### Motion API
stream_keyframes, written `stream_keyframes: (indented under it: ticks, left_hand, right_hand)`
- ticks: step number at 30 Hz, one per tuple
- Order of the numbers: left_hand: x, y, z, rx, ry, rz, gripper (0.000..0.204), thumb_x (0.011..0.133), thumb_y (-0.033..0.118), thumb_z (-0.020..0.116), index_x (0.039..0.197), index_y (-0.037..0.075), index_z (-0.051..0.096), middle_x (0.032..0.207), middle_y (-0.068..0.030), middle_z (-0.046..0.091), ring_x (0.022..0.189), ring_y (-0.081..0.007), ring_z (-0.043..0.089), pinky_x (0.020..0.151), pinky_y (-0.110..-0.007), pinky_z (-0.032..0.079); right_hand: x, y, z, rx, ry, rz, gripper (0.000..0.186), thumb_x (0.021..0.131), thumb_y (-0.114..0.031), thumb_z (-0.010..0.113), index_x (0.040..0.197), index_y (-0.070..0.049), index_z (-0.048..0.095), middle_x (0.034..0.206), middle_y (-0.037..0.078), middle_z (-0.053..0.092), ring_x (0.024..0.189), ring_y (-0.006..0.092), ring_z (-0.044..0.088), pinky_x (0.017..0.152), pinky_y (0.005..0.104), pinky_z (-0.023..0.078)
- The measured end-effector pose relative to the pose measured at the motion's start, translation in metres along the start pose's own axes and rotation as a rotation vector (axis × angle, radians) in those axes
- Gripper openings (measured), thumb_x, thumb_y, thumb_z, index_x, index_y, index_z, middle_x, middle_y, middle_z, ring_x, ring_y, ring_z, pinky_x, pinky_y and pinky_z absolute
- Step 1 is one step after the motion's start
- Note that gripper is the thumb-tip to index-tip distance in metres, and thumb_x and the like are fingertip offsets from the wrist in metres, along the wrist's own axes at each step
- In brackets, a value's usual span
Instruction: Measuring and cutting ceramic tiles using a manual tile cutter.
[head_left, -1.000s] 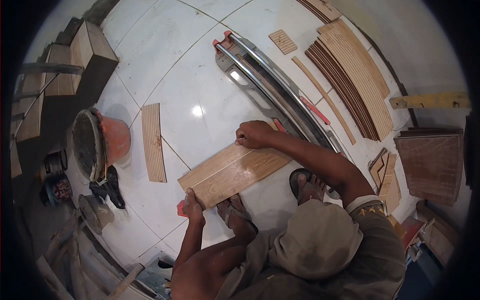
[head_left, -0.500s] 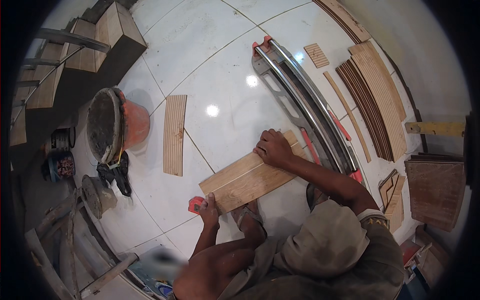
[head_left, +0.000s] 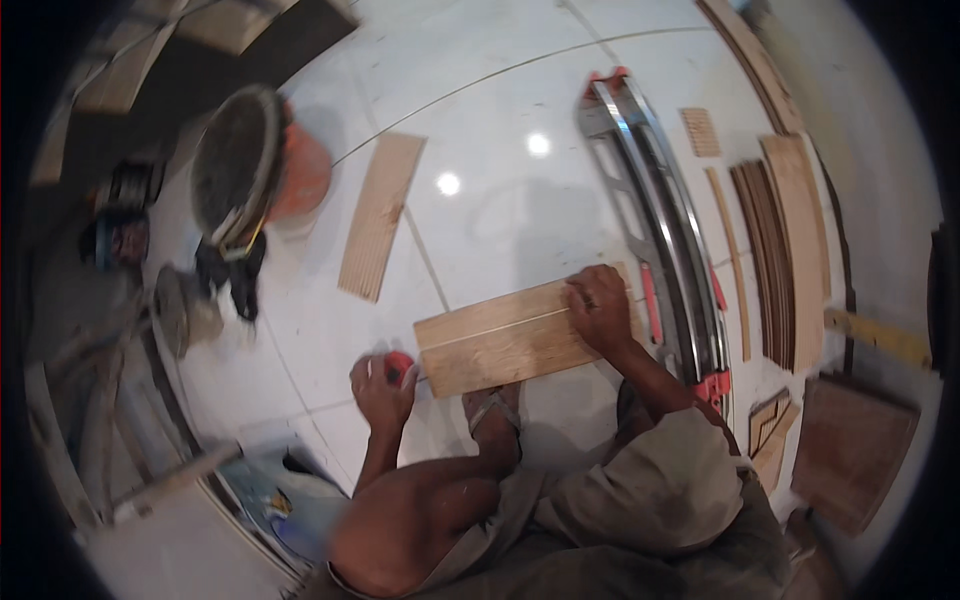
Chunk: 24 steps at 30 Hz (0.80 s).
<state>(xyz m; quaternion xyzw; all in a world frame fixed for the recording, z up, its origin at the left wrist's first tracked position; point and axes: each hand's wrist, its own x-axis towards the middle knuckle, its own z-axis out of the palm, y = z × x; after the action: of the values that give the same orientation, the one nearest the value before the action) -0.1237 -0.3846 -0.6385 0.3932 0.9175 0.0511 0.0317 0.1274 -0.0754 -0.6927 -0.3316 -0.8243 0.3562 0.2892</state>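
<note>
My left hand [head_left: 382, 395] is closed on a red tape measure [head_left: 400, 362], just left of a light wood-patterned plank [head_left: 480, 358] that lies across the floor. A narrow pale line runs along the plank. On the plank's right part rests my right hand [head_left: 603, 308], its fingers curled; whatever they hold, if anything, is hidden. To the right, close beside that hand, lies a long tile cutter [head_left: 655, 215] with steel rails and red ends. A short ribbed board [head_left: 380, 215] lies above and left of the plank.
A mortar bucket [head_left: 300, 170] and small containers [head_left: 120, 240] stand at left, below steps [head_left: 230, 20]. Stacked boards [head_left: 800, 250], a thin strip [head_left: 730, 265] and brown tiles [head_left: 850, 450] line the right wall. My foot [head_left: 490, 405] is just below the plank.
My left hand has come away from the plank's left end, leftward, with the tape measure. My right hand sits further right in view. The view has shifted, moving the surroundings.
</note>
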Motion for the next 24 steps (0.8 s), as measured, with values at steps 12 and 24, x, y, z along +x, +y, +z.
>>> stream_keyframes:
  ticks: [12,24]
  left_hand:
    - [0.005,-0.014,0.02,-0.534,-0.114,-0.096,0.059,0.08,0.027,0.087,0.13,0.006,0.066,0.119,-0.0179,0.066,0.108,-0.0321,0.064,0.098,-0.045,0.053]
    - [0.027,0.064,0.0,-1.18,-0.607,0.301,0.121,0.076,0.011,0.084,0.169,0.012,0.007,0.165,-0.0164,0.038,0.148,-0.033,0.043,0.115,-0.045,0.044]
  right_hand:
    - [-0.02,-0.06,0.041,0.172,-0.524,0.031,0.019,0.092,-0.018,0.073,0.104,-0.004,0.072,0.091,0.015,0.068,0.086,0.0336,0.068,0.076,0.043,0.055]
    - [-0.015,-0.094,0.045,0.997,-0.944,1.095,0.044,0.102,-0.027,0.07,0.136,-0.003,0.056,0.123,0.009,0.067,0.11,0.0195,0.068,0.087,0.0371,0.063]
